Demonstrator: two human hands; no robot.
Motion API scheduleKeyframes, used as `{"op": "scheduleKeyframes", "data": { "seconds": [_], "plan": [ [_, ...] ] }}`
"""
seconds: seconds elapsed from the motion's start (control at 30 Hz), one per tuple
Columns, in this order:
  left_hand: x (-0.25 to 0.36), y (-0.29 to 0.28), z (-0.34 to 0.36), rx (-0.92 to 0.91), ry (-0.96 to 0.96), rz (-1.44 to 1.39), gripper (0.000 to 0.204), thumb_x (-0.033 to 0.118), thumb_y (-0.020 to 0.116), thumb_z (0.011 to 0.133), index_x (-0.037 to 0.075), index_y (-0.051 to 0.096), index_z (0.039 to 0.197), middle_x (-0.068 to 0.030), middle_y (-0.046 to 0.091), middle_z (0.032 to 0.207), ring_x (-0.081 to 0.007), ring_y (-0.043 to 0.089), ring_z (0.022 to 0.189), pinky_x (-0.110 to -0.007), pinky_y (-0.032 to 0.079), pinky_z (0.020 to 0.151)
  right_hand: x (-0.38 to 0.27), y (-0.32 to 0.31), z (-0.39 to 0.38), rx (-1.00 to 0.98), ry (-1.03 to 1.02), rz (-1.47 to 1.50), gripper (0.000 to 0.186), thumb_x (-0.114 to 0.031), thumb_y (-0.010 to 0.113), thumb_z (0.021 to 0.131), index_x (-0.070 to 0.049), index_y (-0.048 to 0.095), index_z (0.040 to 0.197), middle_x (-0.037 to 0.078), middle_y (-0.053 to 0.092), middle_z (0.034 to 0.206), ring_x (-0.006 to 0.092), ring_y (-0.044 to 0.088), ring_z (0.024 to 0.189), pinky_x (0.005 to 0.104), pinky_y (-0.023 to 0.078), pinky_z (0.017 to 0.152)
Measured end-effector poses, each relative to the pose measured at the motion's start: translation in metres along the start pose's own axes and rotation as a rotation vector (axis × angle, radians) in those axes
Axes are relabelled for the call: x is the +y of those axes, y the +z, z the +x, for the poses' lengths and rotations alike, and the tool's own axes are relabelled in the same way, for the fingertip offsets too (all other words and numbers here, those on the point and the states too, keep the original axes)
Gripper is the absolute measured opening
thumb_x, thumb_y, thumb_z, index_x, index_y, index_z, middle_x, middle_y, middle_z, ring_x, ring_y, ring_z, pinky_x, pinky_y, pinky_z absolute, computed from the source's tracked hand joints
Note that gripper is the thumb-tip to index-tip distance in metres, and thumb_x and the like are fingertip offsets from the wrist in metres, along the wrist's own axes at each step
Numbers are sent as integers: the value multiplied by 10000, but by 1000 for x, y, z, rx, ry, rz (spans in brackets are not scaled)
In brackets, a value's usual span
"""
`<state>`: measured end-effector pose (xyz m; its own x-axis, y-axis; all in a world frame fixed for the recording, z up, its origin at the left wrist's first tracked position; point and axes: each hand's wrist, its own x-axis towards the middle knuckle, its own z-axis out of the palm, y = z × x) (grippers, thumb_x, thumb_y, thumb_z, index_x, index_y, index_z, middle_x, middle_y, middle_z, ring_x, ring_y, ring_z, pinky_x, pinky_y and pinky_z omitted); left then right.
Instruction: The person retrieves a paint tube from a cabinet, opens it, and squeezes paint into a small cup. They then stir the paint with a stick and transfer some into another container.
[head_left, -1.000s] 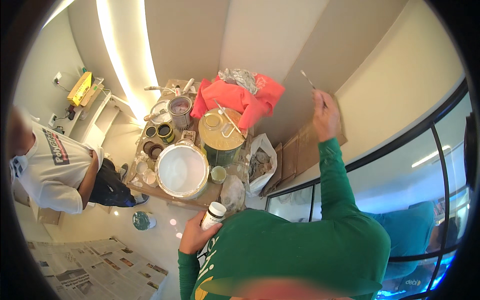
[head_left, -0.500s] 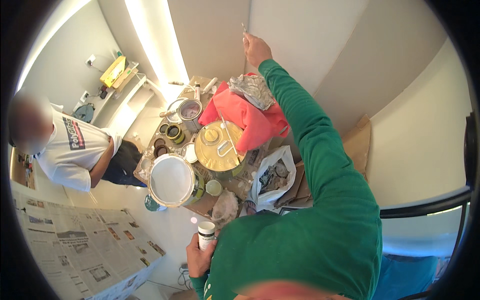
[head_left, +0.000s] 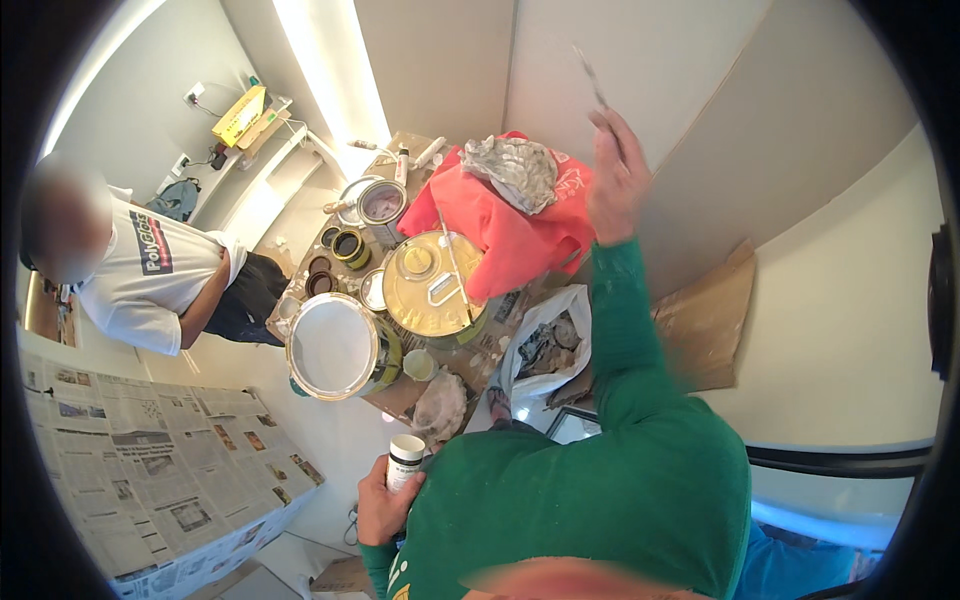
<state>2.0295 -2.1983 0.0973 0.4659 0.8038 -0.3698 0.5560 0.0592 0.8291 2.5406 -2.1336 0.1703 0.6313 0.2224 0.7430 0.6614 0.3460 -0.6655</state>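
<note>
My raised right hand [head_left: 618, 180] pinches a slim tool [head_left: 590, 78] that looks like a fine paintbrush. Its tip points up and left in front of the pale wall, and I cannot make out whether it touches. Low at my chest, my left hand [head_left: 383, 505] is wrapped round a small white cylindrical container [head_left: 405, 458] with a dark band, held upright. A crumpled whitish rag [head_left: 440, 405] lies just beyond it, by a small pale cup [head_left: 420, 365].
Before me, a cluttered table bears a large white-paint bucket [head_left: 333, 345], a gold-lidded tin [head_left: 415, 300] and a red cloth [head_left: 480, 225]. A bag of scraps [head_left: 525, 375] stands beside it. At left are a person in a white shirt [head_left: 130, 290] and a newspaper-covered surface [head_left: 150, 480].
My right hand has come away from the wall seam, rightward and lower, still holding the slim tool. My left hand keeps its hold on the white container. The view has shifted slightly.
</note>
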Motion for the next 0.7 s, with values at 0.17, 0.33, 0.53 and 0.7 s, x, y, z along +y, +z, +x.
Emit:
{"op": "scheduleKeyframes", "data": {
  "seconds": [0.17,0.33,0.53,0.7],
  "plan": [
    [-7,-25,19,-129,65,85,434,270,834,897,-38,678,1160,-213,777,941,-288,764,834,-411,583,782,-66,-45,-69,235,135,-66,365,-163,519,1123,100,630,1350,201,762,1189,243,693,1171,366,554,985],
    [-27,-81,35,-298,213,160,436,293,834,899,-33,682,1145,-221,777,946,-324,770,846,-425,583,791,-153,-55,-75,347,-170,-242,364,-168,485,1128,97,641,1323,206,773,1150,232,709,1080,366,567,916],
    [-92,-150,36,-367,281,51,442,309,840,898,-28,691,1142,-216,779,968,-320,770,866,-425,583,798,-254,20,-130,271,-411,-367,345,-175,479,1129,81,675,1252,194,775,1121,234,705,1010,375,573,887],
    [-142,-180,28,-428,258,-48,446,311,840,897,-39,690,1131,-217,776,960,-311,767,861,-423,581,793,-305,55,-166,-81,-392,-442,330,-204,479,1136,53,685,1143,149,741,1036,264,705,1046,371,571,890]
  ]
}}
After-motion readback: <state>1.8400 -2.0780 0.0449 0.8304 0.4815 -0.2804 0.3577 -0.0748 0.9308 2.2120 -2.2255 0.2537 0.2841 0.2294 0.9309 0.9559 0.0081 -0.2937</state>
